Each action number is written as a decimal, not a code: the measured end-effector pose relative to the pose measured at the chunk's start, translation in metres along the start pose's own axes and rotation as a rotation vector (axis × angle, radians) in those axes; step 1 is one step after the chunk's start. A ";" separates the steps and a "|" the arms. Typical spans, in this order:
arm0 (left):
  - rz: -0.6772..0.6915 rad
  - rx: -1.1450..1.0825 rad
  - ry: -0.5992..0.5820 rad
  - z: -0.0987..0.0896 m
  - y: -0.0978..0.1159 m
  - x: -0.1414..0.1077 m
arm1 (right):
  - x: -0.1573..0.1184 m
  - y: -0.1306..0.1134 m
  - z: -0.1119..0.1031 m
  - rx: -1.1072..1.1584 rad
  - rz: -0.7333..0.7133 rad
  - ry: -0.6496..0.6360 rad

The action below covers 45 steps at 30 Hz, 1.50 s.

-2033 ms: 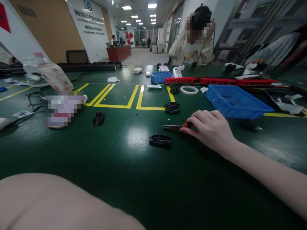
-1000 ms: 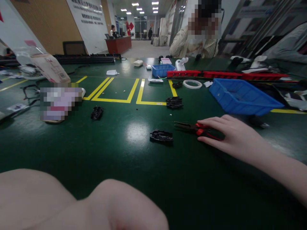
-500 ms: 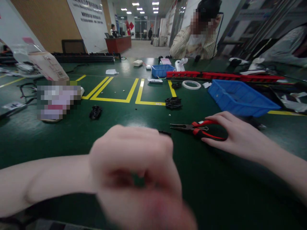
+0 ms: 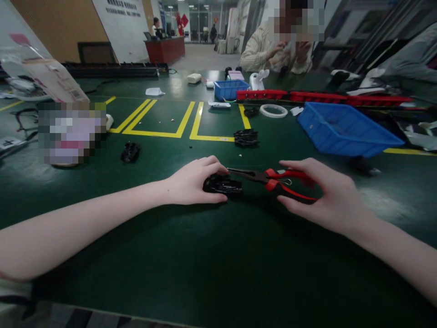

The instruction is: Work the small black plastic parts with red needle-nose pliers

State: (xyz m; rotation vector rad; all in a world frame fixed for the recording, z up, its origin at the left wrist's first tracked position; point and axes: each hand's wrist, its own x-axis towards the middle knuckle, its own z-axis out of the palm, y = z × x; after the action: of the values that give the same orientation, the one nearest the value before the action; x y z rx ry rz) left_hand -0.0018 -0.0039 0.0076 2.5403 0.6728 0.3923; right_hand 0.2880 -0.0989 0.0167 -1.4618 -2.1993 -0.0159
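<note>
My left hand [image 4: 201,182] is closed round the left end of a black part [image 4: 225,185] on the green table, thumb on the near side and fingers on the far side. My right hand [image 4: 324,193] grips red-handled long-nose pliers [image 4: 269,177], its fingers round the handles. The pliers point left, and their tips are at the far edge of the black part, close to my left fingertips. Whether the tips touch the part I cannot tell. A similar black part [image 4: 130,151] lies further left, and another [image 4: 246,137] lies beyond the pliers.
A blue bin [image 4: 348,130] stands at the right, with a smaller blue bin [image 4: 230,89] further back. Near them are a tape roll [image 4: 273,110] and long red strips [image 4: 317,97]. A bottle [image 4: 56,82] stands at the left. A person [image 4: 276,50] is across the table.
My left hand has moved away from the camera down to the table and taken hold of the black part. The pliers in my right hand have shifted slightly left, towards it.
</note>
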 end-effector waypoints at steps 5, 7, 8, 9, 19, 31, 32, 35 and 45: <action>0.015 -0.017 -0.020 -0.001 -0.002 0.003 | 0.002 -0.008 0.014 0.096 -0.019 -0.010; -0.001 0.002 -0.024 -0.001 -0.002 0.003 | 0.003 -0.008 0.014 0.114 -0.008 0.004; -0.006 0.012 -0.023 -0.001 -0.002 0.003 | 0.003 -0.008 0.013 0.127 -0.001 0.007; -0.008 0.020 -0.022 -0.001 -0.001 0.003 | 0.003 -0.007 0.012 0.140 0.006 0.004; 0.015 0.033 -0.019 -0.002 0.000 0.003 | 0.004 0.004 0.013 0.188 -0.011 -0.057; 0.034 0.048 -0.024 -0.002 0.001 0.002 | 0.001 0.004 0.010 0.176 -0.018 -0.029; 0.035 0.050 -0.025 -0.002 0.001 0.001 | 0.001 0.003 0.010 0.174 -0.016 -0.032; 0.034 0.077 -0.011 -0.002 0.002 -0.001 | 0.002 0.003 0.009 0.159 -0.013 -0.046; 0.321 0.082 0.214 -0.008 0.063 -0.030 | 0.003 0.003 0.006 0.156 -0.031 -0.041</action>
State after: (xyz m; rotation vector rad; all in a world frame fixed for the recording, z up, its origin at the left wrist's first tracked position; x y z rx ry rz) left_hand -0.0061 -0.0649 0.0427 2.7138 0.3579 0.7692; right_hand 0.2868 -0.0934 0.0117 -1.3530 -2.2024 0.1728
